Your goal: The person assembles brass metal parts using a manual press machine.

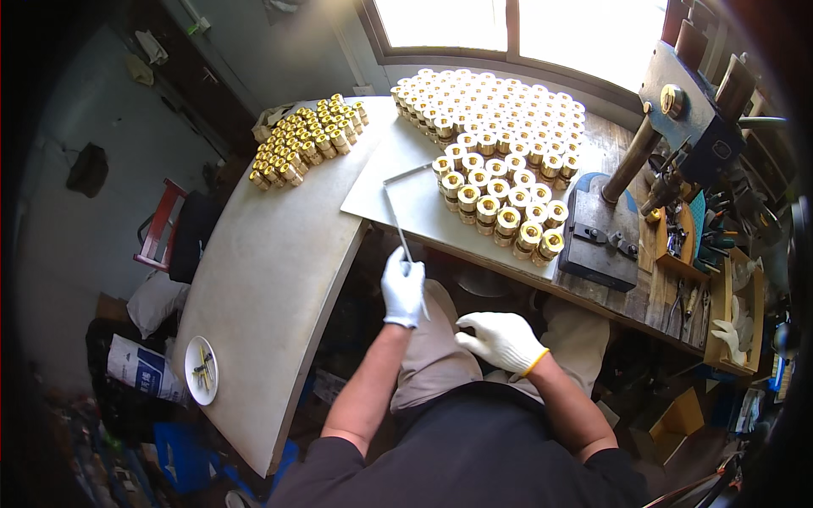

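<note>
My left hand, in a white glove with a dark cuff edge, is closed around a thin bent metal rod. Its long leg runs up from my fist, and the short bent leg reaches right over the pale board, close to the brass fittings. My right hand, in a cream knit glove with a yellow cuff, is over my lap. Its thumb stands apart from the loosely bent fingers, and I see nothing in it. Rows of brass fittings with round openings on top stand upright on the board in front of me.
A smaller group of brass fittings stands on the curved pale table at left, with a white dish nearer me. A bench press stands right of the large group, beside wooden boxes and hand tools.
</note>
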The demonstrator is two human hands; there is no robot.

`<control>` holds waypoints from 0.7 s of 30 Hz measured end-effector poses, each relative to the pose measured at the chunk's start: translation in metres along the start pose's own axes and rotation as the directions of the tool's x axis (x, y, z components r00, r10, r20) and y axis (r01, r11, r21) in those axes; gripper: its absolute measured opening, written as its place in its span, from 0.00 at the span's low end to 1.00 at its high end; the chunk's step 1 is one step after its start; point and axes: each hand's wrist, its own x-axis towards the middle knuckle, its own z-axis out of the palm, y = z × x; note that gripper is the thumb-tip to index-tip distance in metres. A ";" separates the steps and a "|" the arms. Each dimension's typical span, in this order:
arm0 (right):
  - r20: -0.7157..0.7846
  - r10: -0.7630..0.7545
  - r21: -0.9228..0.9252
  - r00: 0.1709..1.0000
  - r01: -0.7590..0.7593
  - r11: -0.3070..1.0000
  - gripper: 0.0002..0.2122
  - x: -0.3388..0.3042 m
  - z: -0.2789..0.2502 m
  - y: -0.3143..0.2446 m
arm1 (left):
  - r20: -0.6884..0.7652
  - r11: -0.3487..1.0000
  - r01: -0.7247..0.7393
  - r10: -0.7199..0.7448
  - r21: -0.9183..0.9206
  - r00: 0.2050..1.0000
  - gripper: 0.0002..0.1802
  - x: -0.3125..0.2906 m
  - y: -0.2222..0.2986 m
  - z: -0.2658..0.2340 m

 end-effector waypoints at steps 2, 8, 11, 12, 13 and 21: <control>-0.072 0.051 -0.029 0.996 -0.053 0.998 0.16 -0.012 -0.014 0.012 | 0.019 0.993 0.091 -0.090 -0.076 0.996 0.27 0.034 0.024 -0.011; -0.230 0.129 0.036 0.965 -0.124 0.992 0.14 -0.055 -0.054 0.039 | 0.125 0.794 -0.179 0.130 0.582 0.984 0.26 0.159 0.051 -0.036; -0.317 0.277 0.143 0.907 -0.244 0.959 0.13 -0.077 -0.064 0.044 | 0.129 0.243 -0.494 0.786 0.835 0.605 0.25 0.154 0.083 -0.013; -0.334 0.343 0.209 0.878 -0.286 0.935 0.12 -0.082 -0.067 0.044 | 0.225 0.256 -0.580 0.744 0.773 0.629 0.28 0.143 0.096 -0.008; -0.362 0.356 0.248 0.861 -0.279 0.928 0.12 -0.088 -0.067 0.047 | 0.325 0.279 -0.661 0.699 0.697 0.637 0.30 0.133 0.104 -0.003; -0.526 0.392 0.300 0.755 -0.267 0.916 0.10 -0.097 -0.090 0.072 | 0.427 0.646 -0.760 0.667 0.077 0.610 0.10 -0.002 0.154 0.057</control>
